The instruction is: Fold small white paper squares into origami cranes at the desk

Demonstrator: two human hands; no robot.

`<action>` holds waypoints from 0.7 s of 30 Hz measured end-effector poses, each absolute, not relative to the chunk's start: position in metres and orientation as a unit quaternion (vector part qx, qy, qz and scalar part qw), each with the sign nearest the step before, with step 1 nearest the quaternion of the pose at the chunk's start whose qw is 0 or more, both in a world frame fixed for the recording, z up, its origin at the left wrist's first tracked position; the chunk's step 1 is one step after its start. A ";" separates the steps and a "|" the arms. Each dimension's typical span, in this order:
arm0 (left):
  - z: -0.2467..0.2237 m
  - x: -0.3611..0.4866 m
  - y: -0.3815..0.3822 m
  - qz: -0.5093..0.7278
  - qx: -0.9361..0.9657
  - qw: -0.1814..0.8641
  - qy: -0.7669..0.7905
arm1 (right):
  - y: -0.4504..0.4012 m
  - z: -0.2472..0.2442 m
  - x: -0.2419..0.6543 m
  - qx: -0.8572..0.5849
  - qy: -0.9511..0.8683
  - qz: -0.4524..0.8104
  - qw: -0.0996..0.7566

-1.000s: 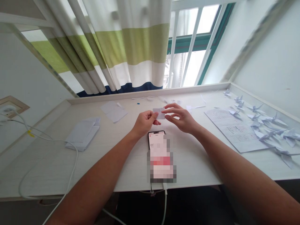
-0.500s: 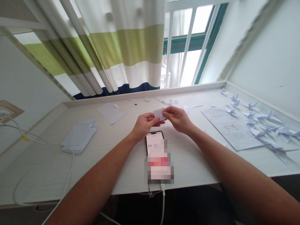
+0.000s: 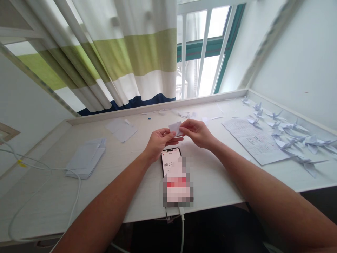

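Note:
A small folded piece of white paper (image 3: 174, 127) is held up between my two hands, above the far end of a phone. My left hand (image 3: 159, 142) pinches its lower left part, thumb on the face and fingers behind. From the right, my right hand (image 3: 196, 133) grips the paper's right edge between thumb and index finger. Under the hands lies the phone (image 3: 170, 160), its screen lit with timer digits and partly blurred out. How the paper is folded underneath is hidden by the fingers.
Several folded paper cranes (image 3: 286, 140) stand at the right, some by a written sheet (image 3: 244, 140). A paper stack (image 3: 85, 160) and loose sheets (image 3: 122, 130) lie left. Paper scraps (image 3: 188, 115) lie at the back. White cables (image 3: 79, 189) cross the left side; another reaches the phone.
The view has shifted slightly, so the desk items sit further left. Both hands still hold the paper, and more of its face shows; the left fingers reach out straighter beneath it.

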State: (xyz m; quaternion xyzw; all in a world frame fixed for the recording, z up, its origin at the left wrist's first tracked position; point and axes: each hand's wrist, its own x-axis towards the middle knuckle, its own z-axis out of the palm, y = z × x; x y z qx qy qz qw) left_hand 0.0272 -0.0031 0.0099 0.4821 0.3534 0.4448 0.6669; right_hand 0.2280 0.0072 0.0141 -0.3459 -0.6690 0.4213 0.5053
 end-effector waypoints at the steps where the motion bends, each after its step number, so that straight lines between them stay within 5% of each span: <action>1: 0.010 0.028 -0.004 0.445 0.484 0.666 0.352 | 0.008 0.013 0.227 -0.342 -0.659 0.431 0.513; 21: 0.018 0.031 -0.011 0.462 0.524 0.617 0.363 | 0.010 0.010 0.217 -0.344 -0.581 0.451 0.584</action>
